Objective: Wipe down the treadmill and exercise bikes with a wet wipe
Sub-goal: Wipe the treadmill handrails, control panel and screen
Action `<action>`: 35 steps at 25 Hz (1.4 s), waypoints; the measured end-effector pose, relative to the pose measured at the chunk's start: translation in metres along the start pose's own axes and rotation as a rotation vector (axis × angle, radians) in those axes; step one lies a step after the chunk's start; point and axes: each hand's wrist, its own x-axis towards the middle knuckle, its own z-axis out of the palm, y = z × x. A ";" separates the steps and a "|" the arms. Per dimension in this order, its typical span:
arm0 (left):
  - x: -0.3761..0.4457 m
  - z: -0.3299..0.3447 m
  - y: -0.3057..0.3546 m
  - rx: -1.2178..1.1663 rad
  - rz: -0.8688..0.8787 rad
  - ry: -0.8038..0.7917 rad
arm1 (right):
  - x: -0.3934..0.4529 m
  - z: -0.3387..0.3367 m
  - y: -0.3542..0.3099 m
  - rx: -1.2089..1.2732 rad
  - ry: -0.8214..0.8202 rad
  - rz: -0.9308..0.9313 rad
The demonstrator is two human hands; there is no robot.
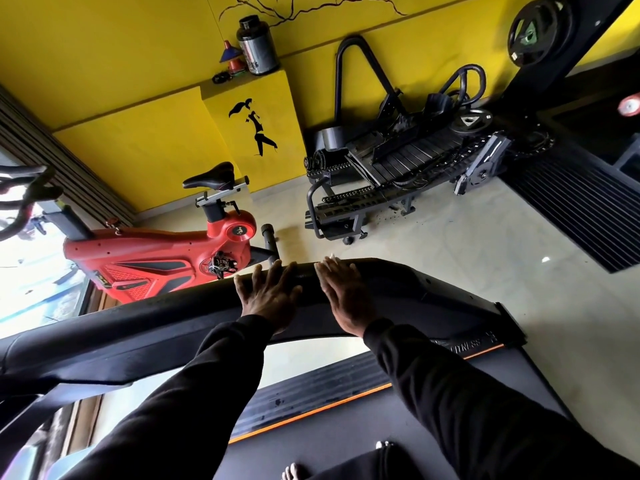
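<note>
Two flat hands, left hand (268, 296), right hand (343, 296), press treadmill handrail (138, 327); red exercise bike (156, 261) beyond.

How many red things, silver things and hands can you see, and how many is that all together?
Red: 1, the exercise bike
Silver: 1, the big tub on the yellow ledge
Hands: 2, the left hand and the right hand, both flat on the black treadmill rail
Total: 4
</note>
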 end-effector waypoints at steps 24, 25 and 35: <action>0.034 0.008 0.078 0.179 0.130 -0.075 | -0.018 -0.024 0.065 0.241 0.130 0.465; 0.036 0.010 0.082 0.200 0.162 -0.072 | -0.023 -0.021 0.062 0.235 0.130 0.382; 0.063 0.018 0.104 0.262 0.393 -0.017 | -0.040 -0.013 0.088 0.305 0.104 0.351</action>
